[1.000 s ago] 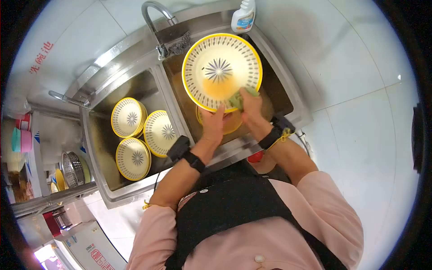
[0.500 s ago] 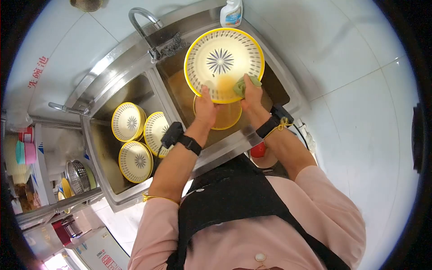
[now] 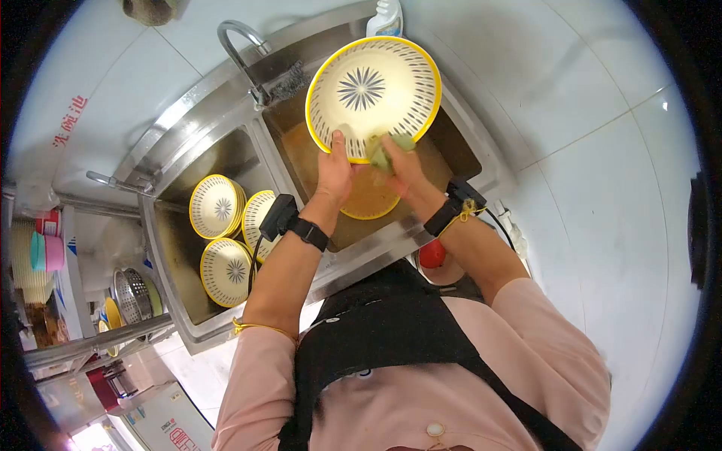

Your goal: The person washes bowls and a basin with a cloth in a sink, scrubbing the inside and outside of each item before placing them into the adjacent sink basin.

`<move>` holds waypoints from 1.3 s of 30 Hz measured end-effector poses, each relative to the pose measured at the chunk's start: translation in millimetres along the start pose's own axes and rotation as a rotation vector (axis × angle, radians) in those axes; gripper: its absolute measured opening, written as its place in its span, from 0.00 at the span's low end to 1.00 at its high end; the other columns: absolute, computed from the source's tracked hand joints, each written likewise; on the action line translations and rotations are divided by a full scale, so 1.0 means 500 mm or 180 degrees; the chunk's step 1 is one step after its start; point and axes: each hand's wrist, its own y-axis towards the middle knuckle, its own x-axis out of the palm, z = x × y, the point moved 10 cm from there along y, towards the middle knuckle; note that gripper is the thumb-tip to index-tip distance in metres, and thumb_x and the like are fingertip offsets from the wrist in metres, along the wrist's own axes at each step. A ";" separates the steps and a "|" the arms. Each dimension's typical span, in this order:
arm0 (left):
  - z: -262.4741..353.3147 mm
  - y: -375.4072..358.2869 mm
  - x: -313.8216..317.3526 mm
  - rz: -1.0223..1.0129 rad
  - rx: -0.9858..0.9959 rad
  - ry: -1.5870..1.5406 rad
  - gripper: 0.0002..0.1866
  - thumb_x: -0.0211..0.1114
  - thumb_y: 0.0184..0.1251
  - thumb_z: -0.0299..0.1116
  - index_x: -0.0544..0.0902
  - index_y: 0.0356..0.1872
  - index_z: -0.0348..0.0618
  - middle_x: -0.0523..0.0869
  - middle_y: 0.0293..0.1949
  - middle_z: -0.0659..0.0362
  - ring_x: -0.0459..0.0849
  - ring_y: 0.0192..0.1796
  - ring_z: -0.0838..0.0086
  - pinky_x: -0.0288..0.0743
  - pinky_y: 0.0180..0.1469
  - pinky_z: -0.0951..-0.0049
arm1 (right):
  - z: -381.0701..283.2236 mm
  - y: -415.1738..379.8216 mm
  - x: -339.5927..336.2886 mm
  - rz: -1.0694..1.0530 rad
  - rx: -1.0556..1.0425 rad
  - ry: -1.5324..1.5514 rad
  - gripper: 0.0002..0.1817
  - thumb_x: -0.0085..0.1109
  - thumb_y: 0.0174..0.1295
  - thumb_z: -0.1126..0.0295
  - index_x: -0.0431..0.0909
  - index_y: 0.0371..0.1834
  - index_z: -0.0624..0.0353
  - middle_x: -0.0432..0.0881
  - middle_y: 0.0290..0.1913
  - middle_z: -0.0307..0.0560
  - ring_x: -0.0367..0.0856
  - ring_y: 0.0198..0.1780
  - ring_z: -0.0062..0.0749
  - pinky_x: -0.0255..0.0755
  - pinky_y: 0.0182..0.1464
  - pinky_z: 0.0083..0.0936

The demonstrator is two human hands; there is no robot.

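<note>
A large cream plate (image 3: 387, 83) with a yellow rim and dark petal marks is held up over the right sink basin (image 3: 451, 143). My left hand (image 3: 336, 169) grips its lower left edge, thumb on the face and fingers hidden beneath. My right hand (image 3: 402, 167), a little blurred, holds a green cloth (image 3: 391, 148) against the plate's lower edge. Below both hands, another yellow-rimmed dish (image 3: 370, 199) lies partly in the brownish water of the basin.
Stacked matching plates (image 3: 214, 207) stand in the left basin (image 3: 173, 259). A curved faucet (image 3: 235, 45) rises behind the divider, with a smaller tap (image 3: 113, 180) at left. A white bottle (image 3: 386, 21) stands behind the plate. Shelves with bowls (image 3: 51, 252) are at far left.
The plate has tilted and shifted slightly up and left. My right hand has slid the cloth left along its lower edge, closer to my left hand.
</note>
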 end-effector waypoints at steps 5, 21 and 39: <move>0.063 0.016 -0.046 0.0187 0.1181 0.1691 0.16 0.46 0.66 0.36 0.67 0.52 0.39 0.76 0.46 0.53 0.76 0.47 0.68 0.72 0.45 0.71 | 0.060 -0.030 0.000 -0.0846 0.1017 -0.1037 0.11 0.54 0.54 0.75 0.73 0.41 0.62 0.78 0.38 0.42 0.76 0.36 0.27 0.73 0.39 0.26; 0.107 -0.050 -0.039 0.0638 0.2115 0.2180 0.18 0.45 0.66 0.29 0.65 0.56 0.41 0.76 0.46 0.50 0.74 0.48 0.69 0.66 0.50 0.73 | 0.044 -0.054 0.111 -0.3597 -0.2541 -0.5545 0.26 0.58 0.41 0.73 0.66 0.49 0.58 0.70 0.47 0.55 0.68 0.47 0.55 0.63 0.50 0.41; -0.049 -0.034 -0.164 0.1275 -0.0138 0.0005 0.16 0.49 0.60 0.22 0.62 0.50 0.37 0.73 0.45 0.52 0.79 0.40 0.69 0.78 0.37 0.75 | 0.200 0.310 -0.441 -0.2633 0.1532 -0.8122 0.19 0.55 0.45 0.70 0.73 0.45 0.54 0.77 0.42 0.53 0.76 0.42 0.47 0.70 0.42 0.38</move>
